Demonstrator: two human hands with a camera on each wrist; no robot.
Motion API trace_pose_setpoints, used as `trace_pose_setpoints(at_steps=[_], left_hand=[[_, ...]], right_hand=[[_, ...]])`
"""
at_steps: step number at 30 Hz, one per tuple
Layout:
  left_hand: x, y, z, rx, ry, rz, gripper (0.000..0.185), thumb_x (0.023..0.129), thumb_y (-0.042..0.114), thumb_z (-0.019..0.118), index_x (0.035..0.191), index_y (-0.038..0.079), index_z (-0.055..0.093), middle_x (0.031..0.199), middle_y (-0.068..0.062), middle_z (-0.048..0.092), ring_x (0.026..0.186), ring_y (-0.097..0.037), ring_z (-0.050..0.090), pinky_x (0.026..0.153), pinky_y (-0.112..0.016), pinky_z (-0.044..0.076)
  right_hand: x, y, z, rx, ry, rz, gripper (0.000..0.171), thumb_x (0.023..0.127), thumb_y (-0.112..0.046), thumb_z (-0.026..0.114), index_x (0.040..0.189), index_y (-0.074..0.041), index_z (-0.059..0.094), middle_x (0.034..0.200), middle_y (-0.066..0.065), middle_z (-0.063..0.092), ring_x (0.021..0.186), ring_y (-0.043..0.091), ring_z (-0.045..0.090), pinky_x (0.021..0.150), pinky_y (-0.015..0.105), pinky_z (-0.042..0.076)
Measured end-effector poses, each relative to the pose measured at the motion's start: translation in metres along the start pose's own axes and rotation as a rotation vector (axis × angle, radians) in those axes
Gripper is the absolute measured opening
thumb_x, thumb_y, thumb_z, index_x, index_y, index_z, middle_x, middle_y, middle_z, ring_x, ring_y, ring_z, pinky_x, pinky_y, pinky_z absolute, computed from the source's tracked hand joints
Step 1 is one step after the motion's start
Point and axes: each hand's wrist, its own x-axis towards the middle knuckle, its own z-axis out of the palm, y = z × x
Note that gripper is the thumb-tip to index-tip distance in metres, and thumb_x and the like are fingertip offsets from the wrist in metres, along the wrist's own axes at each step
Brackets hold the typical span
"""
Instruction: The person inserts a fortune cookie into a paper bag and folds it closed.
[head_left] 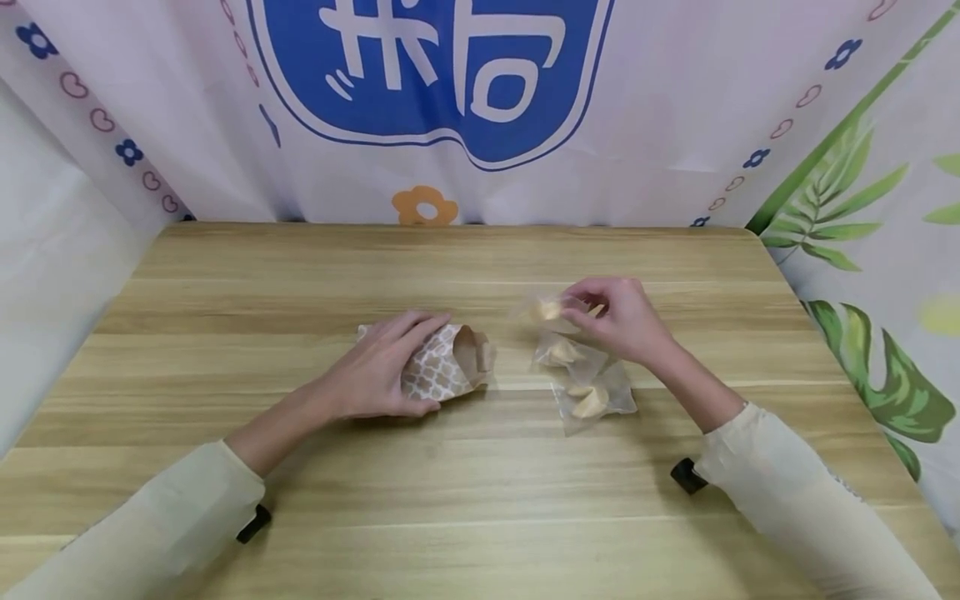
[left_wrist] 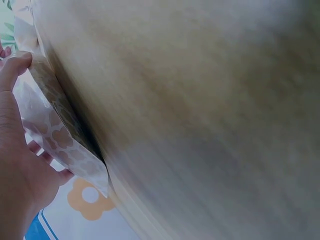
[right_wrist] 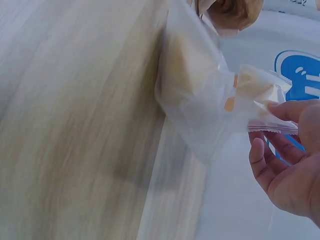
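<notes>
The left hand (head_left: 381,371) grips a tan-and-white patterned paper bag (head_left: 441,371) mid-frame, while centre-right the right hand (head_left: 617,321) pinches a clear, beige-filled plastic packet (head_left: 548,310).

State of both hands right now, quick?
Left hand: closed around the patterned paper bag.
Right hand: closed, pinching a small clear packet.

A wood-grain table (head_left: 450,517) stands before printed white cloth (head_left: 652,158).

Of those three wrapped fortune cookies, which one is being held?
The wrapped fortune cookie farthest from the person: the right hand pinches it, while the middle one and nearest one lie on the table.
</notes>
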Motion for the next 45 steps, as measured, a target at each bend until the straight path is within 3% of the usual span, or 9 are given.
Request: trace_pose_setpoints(at_steps=[9, 16, 30, 45], left_hand=[[0.001, 0.001, -0.002, 0.001, -0.008, 0.009, 0.113, 0.068, 0.050, 0.090, 0.157, 0.004, 0.039, 0.147, -0.017, 0.050, 0.132, -0.037, 0.051, 0.112, -0.064, 0.039], [-0.001, 0.001, -0.001, -0.006, -0.008, 0.004, 0.114, 0.067, 0.051, 0.091, 0.157, 0.004, 0.040, 0.146, -0.017, 0.050, 0.130, -0.036, 0.052, 0.111, -0.062, 0.041], [0.000, 0.000, -0.002, -0.012, -0.006, -0.001, 0.114, 0.067, 0.050, 0.091, 0.157, 0.004, 0.040, 0.143, -0.015, 0.052, 0.127, -0.034, 0.053, 0.109, -0.059, 0.043], [0.000, 0.000, -0.003, -0.020, -0.010, -0.008, 0.114, 0.066, 0.049, 0.092, 0.157, 0.005, 0.040, 0.143, -0.016, 0.051, 0.127, -0.034, 0.053, 0.108, -0.059, 0.044]], right_hand=[[0.001, -0.011, 0.004, 0.059, -0.041, 0.017, 0.015, 0.092, -0.007, 0.079, 0.103, 0.003, 0.078, 0.093, 0.014, 0.076, 0.072, 0.021, 0.067, 0.060, 0.019, 0.053], [-0.001, -0.018, 0.012, 0.087, -0.097, 0.018, 0.013, 0.091, -0.007, 0.080, 0.101, 0.000, 0.078, 0.087, 0.008, 0.075, 0.073, 0.017, 0.066, 0.064, 0.023, 0.056], [0.004, -0.032, 0.030, 0.129, -0.166, -0.003, 0.017, 0.086, 0.000, 0.082, 0.101, 0.006, 0.075, 0.087, 0.011, 0.076, 0.076, 0.020, 0.070, 0.072, 0.029, 0.060], [0.008, -0.041, 0.041, 0.146, -0.234, 0.042, 0.019, 0.085, 0.002, 0.082, 0.100, 0.004, 0.072, 0.086, 0.009, 0.076, 0.078, 0.019, 0.071, 0.069, 0.028, 0.060]])
